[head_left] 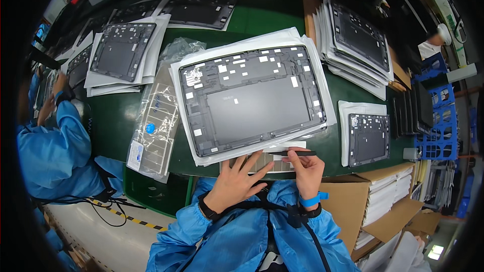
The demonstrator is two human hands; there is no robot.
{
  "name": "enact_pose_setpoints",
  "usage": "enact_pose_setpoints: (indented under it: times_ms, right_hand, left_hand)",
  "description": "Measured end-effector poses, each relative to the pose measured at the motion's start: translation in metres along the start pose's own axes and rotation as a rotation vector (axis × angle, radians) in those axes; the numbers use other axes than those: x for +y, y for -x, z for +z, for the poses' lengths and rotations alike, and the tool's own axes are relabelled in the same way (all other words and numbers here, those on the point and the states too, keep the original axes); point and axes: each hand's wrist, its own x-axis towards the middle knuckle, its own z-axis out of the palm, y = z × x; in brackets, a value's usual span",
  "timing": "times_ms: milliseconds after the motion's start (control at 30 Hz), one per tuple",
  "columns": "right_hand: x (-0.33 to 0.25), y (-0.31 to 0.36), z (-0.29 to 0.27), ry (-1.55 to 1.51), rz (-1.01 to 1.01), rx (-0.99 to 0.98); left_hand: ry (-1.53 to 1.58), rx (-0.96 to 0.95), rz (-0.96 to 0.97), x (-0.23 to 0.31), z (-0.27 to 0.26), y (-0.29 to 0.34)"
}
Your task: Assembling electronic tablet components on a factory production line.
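Black plastic, a large rectangular panel (257, 116) dotted with small white stickers, lies slightly tilted at the middle of the head view, on a stack of white sheets (322, 83). Clock directions run from its centre, twelve being the top of the view.

At six o'clock, by the near edge of the dark green table (287, 12), a beige, grid-marked sheet (275, 167) sits partly under the hands. The left hand (236, 185) has its fingers spread apart over the sheet's left end; whether it presses down, I cannot tell. The right hand (306, 170) has thumb and fingers closed on a slim black hand tool (301, 153), whose narrow end points to nine o'clock.

At eight to nine o'clock lies a clear plastic bag of beige strips (161, 136). A smaller-looking black panel (369, 141) rests on white sheets between three and four; a tall stack of panels and white sheets (353, 65) stands at two. Five o'clock has an open brown cardboard box (343, 204).
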Motion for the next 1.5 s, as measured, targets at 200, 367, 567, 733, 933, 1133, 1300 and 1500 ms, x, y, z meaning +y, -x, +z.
enact_pose_setpoints:
  times_ms: [200,367,567,733,933,1133,1300,1500]
  right_hand:
    - [0.005,0.001,0.004,-0.037,-0.05,-0.009]
    - [0.0,0.012,0.007,0.238,-0.258,0.079]
    - [-0.011,0.017,0.011,0.333,-0.356,0.077]
    - [-0.008,0.019,0.01,0.364,-0.432,0.061]
    - [0.0,0.015,0.0,0.268,-0.284,0.079]
    - [0.006,0.015,-0.012,0.085,-0.09,0.052]
    - [0.004,0.013,-0.004,0.004,-0.085,0.105]
    - [0.01,0.015,-0.006,0.069,-0.086,0.069]
  left_hand:
    - [0.023,-0.02,-0.01,-0.001,-0.004,-0.002]
    - [0.025,-0.025,-0.007,-0.002,-0.005,-0.002]
    - [0.037,-0.056,-0.005,-0.003,-0.009,-0.001]
    - [0.051,-0.081,-0.004,-0.005,-0.012,-0.002]
    - [0.032,-0.089,-0.005,-0.005,-0.013,-0.002]
    - [0.052,-0.086,-0.005,-0.004,-0.011,-0.004]
    - [0.032,-0.082,0.001,-0.005,-0.013,-0.004]
    - [0.054,-0.079,0.0,-0.004,-0.011,-0.003]
